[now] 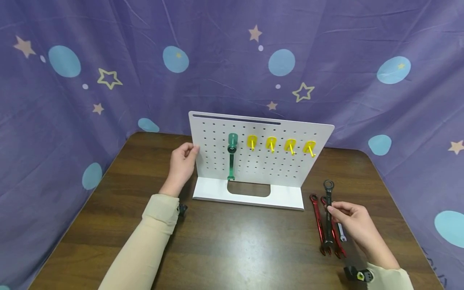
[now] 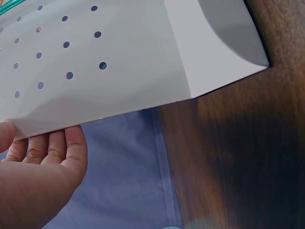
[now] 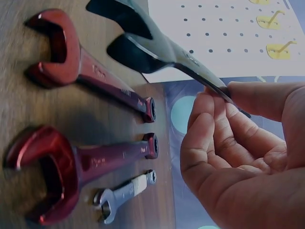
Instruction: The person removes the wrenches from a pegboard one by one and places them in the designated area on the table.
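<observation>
My left hand (image 1: 181,165) holds the left edge of a white pegboard (image 1: 214,188); in the left wrist view its thumb lies on the front and its fingers behind the edge. A green wrench (image 1: 231,165) hangs by its ring end from a green hook (image 1: 233,138) on that board. Between thumb and fingers, my right hand (image 1: 357,223) pinches a black combination wrench (image 1: 328,225), ring end toward the back. Beneath it on the table are two red wrenches (image 3: 102,83) and a smaller silver wrench (image 3: 125,193).
Several yellow hooks (image 1: 271,143) stick out in a row to the right of the green one. The board's base has a cutout at its middle. A brown wooden table (image 1: 232,245) carries everything, and a purple star-patterned curtain (image 1: 224,80) surrounds it at the back and sides.
</observation>
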The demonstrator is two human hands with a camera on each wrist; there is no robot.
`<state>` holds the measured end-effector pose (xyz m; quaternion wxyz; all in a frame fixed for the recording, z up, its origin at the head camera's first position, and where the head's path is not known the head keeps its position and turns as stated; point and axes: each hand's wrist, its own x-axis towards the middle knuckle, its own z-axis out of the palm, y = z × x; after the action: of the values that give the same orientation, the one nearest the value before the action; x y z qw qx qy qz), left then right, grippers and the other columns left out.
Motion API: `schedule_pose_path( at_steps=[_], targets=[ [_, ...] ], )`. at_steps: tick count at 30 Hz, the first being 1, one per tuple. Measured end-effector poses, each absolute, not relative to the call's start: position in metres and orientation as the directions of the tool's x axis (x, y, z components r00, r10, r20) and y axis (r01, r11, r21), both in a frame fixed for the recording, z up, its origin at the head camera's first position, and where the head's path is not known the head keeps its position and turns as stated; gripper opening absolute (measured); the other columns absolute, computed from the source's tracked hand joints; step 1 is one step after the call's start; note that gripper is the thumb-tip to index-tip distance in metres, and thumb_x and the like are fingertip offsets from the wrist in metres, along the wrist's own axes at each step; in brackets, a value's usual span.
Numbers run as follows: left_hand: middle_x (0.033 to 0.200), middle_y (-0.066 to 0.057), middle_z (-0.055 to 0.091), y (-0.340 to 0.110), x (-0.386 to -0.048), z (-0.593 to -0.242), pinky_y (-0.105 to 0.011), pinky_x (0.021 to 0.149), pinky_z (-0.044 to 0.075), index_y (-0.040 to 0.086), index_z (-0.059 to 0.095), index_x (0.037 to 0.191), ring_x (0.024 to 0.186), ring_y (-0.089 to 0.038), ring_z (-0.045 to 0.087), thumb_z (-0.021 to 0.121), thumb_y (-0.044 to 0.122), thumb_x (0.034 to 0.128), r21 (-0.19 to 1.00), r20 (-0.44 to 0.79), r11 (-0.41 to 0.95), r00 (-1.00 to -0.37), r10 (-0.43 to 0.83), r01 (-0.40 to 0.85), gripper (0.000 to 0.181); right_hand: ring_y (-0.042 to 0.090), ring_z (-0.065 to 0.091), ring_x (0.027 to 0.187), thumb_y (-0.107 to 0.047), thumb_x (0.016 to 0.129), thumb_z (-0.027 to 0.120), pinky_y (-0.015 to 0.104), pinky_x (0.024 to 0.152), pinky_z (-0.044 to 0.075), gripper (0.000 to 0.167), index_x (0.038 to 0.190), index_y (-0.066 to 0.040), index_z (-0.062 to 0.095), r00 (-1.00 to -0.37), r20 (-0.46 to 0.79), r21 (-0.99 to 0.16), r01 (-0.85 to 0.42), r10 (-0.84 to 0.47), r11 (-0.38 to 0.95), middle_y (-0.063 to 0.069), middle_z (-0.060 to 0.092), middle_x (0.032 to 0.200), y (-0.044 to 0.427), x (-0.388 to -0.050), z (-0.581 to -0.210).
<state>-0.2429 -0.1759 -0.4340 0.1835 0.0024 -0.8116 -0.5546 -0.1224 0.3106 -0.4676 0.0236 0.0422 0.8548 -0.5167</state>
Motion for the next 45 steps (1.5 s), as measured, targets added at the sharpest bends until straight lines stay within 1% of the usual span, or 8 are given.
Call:
schedule_pose_path(
  at_steps=[6,11,15,22,26,33,38,45],
  targets=[
    [0.066,-0.005,0.050,-0.176,-0.243,-0.434,-0.023,0.051,0.035,-0.004,0.069,0.098,0.055,-0.007,0.040,0.061,0.015,0.1041,0.900,0.304,0.382,-0.929,-0.210,0.208,0.021,0.015,0.066,0.076,-0.015,0.101,0.068,0.032,0.069,0.057,0.034,0.116,0.015,0.066,-0.998,-0.055,-0.872,0.069,0.044,0.484,0.016,0.072,0.100,0.315,-0.121,-0.468],
    [0.066,-0.004,0.050,-0.176,-0.244,-0.434,-0.023,0.051,0.034,-0.004,0.069,0.098,0.056,-0.009,0.040,0.062,0.015,0.1041,0.901,0.301,0.382,-0.930,-0.213,0.204,0.021,0.015,0.064,0.075,-0.016,0.101,0.068,0.031,0.068,0.055,0.032,0.114,0.014,0.067,-0.998,-0.055,-0.856,0.070,0.044,0.513,0.010,0.071,0.090,0.319,-0.119,-0.468],
    [0.066,-0.004,0.050,-0.176,-0.244,-0.434,-0.023,0.050,0.033,-0.004,0.069,0.098,0.057,-0.012,0.039,0.062,0.015,0.1042,0.900,0.300,0.384,-0.930,-0.211,0.204,0.021,0.015,0.064,0.076,-0.018,0.101,0.068,0.030,0.069,0.055,0.034,0.114,0.013,0.067,-0.996,-0.080,-0.839,0.094,0.049,0.535,0.010,0.070,0.088,0.321,-0.118,-0.467],
    [0.068,-0.006,0.051,-0.175,-0.244,-0.433,-0.023,0.053,0.032,-0.007,0.069,0.097,0.060,-0.014,0.039,0.062,0.011,0.1032,0.893,0.330,0.385,-0.920,-0.209,0.233,0.020,0.017,0.066,0.081,-0.022,0.103,0.065,0.033,0.071,0.055,0.042,0.122,0.015,0.063,-0.992,-0.117,-0.818,0.118,0.037,0.563,0.016,0.072,0.102,0.326,-0.116,-0.464],
    [0.068,-0.006,0.051,-0.176,-0.244,-0.434,-0.023,0.052,0.033,-0.006,0.069,0.097,0.060,-0.013,0.040,0.062,0.011,0.1036,0.889,0.330,0.395,-0.921,-0.206,0.230,0.020,0.016,0.067,0.082,-0.024,0.103,0.064,0.033,0.072,0.055,0.045,0.124,0.016,0.061,-0.990,-0.139,-0.808,0.133,0.034,0.574,0.018,0.071,0.106,0.330,-0.116,-0.464],
    [0.067,-0.006,0.049,-0.175,-0.243,-0.433,-0.024,0.051,0.031,-0.006,0.068,0.095,0.058,-0.011,0.038,0.062,0.012,0.1035,0.891,0.334,0.385,-0.920,-0.204,0.239,0.020,0.016,0.067,0.083,-0.024,0.102,0.066,0.031,0.073,0.054,0.043,0.121,0.014,0.063,-0.988,-0.146,-0.813,0.143,0.039,0.564,0.017,0.070,0.106,0.335,-0.115,-0.465],
    [0.066,-0.005,0.049,-0.175,-0.243,-0.433,-0.024,0.051,0.031,-0.006,0.068,0.095,0.057,-0.010,0.038,0.062,0.012,0.1036,0.892,0.332,0.385,-0.921,-0.203,0.237,0.021,0.017,0.067,0.085,-0.027,0.102,0.066,0.030,0.073,0.053,0.046,0.123,0.014,0.063,-0.983,-0.179,-0.800,0.169,0.039,0.576,0.017,0.070,0.110,0.340,-0.115,-0.466],
    [0.066,-0.005,0.049,-0.175,-0.243,-0.433,-0.023,0.052,0.031,-0.006,0.068,0.096,0.058,-0.011,0.037,0.062,0.011,0.1034,0.893,0.331,0.383,-0.922,-0.203,0.236,0.020,0.019,0.068,0.086,-0.026,0.102,0.066,0.033,0.074,0.054,0.045,0.122,0.013,0.064,-0.980,-0.196,-0.780,0.180,0.039,0.599,0.019,0.069,0.111,0.346,-0.115,-0.467]
  ],
)
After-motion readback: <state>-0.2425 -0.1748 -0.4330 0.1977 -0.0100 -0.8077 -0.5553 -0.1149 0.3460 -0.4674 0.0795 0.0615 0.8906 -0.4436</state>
